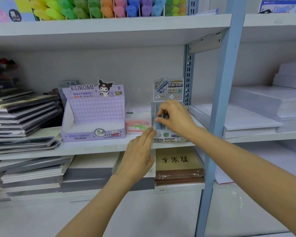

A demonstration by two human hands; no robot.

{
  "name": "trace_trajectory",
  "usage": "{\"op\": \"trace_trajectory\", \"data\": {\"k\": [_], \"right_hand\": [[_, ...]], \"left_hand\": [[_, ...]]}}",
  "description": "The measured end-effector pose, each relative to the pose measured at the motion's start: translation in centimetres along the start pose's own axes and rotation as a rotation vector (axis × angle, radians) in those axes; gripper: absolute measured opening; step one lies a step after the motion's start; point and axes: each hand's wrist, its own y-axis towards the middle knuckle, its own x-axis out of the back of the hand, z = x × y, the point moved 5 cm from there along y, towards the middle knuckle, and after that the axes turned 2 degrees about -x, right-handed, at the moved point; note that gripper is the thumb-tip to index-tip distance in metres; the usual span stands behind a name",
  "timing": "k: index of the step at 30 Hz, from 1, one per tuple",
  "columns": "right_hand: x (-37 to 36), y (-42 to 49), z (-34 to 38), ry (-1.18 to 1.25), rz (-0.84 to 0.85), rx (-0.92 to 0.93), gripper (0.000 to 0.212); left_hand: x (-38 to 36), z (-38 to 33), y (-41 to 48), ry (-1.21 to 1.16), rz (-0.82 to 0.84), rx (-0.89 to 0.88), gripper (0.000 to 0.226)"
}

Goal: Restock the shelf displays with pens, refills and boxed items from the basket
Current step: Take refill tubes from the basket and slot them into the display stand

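- Fingers of the right hand [174, 117] curl down into a clear plastic display box [167, 138] with a printed header card, and the thumb and forefinger pinch the top of one of the grey-blue refill tubes [158, 125] standing upright inside it.
- The tubes stand packed together directly beneath that pinch, in the left part of the box; blur hides how many there are.
- The left hand [138, 151] lies flat with its fingers straight and together, holding nothing. Its fingertips touch the lower left front corner of the box, just below and left of the pinch.
- The box stands on the front edge of a white shelf board [85, 148], under both hands.
- Just left of the pinch, a small pink and white carton marked "FRUIT SODA" [138, 125] sits against the box's side.
- Further left stands an open lilac cardboard display tray printed "KUROMI" [92, 117].
- Below the grip, on the next shelf, lies a brown-covered notebook stack [179, 161].
- To the right, past a pale blue upright post [224, 100], lie stacks of white paper [246, 117].
- Well to the left, dark flat notebooks [24, 113] are piled up.
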Motion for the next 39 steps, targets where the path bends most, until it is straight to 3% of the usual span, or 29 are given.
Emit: {"op": "trace_trajectory", "data": {"k": [5,8,10,12,14,19,22,24,26,32,36,39], "right_hand": [[0.4,-2.0,0.8,-0.029,-0.110,0.066,0.011],[-0.6,-5.6,4.2,0.080,-0.235,0.288,0.012],[-3.7,-8.5,6.3,0.219,-0.153,0.390,0.014],[-7.9,-11.7,7.2,0.358,-0.021,0.350,0.016],[-13.2,-15.3,7.0,0.443,0.151,0.219,0.016],[-27.0,-26.0,4.8,0.414,0.666,-0.092,0.018],[-32.8,-32.4,4.1,0.319,0.915,-0.153,0.020],[-35.7,-35.7,4.1,0.291,1.027,-0.126,0.020],[-37.9,-38.2,4.1,0.273,1.086,-0.081,0.024],[-41.7,-41.1,4.2,0.022,1.126,0.231,0.029],[-42.4,-41.4,3.9,0.036,1.126,0.193,0.025],[-41.9,-40.5,2.9,0.199,1.123,0.055,0.025]], "left_hand": [[0.1,0.1,-0.6,-0.056,-0.004,-0.016,0.077],[0.2,0.4,-2.9,-0.050,-0.204,0.003,0.063],[-0.7,1.6,-6.0,-0.047,-0.401,0.097,0.048],[-3.1,3.2,-10.0,-0.112,-0.447,0.210,0.038],[-7.0,5.1,-14.8,-0.162,-0.310,0.322,0.034],[-18.5,7.8,-30.2,-0.244,0.344,0.654,0.041],[-23.0,6.9,-38.3,-0.255,0.700,0.749,0.053],[-24.6,5.9,-41.3,-0.276,0.810,0.728,0.058],[-25.3,5.3,-42.8,-0.277,0.806,0.710,0.060],[-25.9,5.6,-43.6,-0.359,0.591,0.716,0.056],[-25.8,5.4,-44.1,-0.395,0.498,0.707,0.054],[-25.2,5.9,-43.4,-0.413,0.383,0.742,0.046]]}}
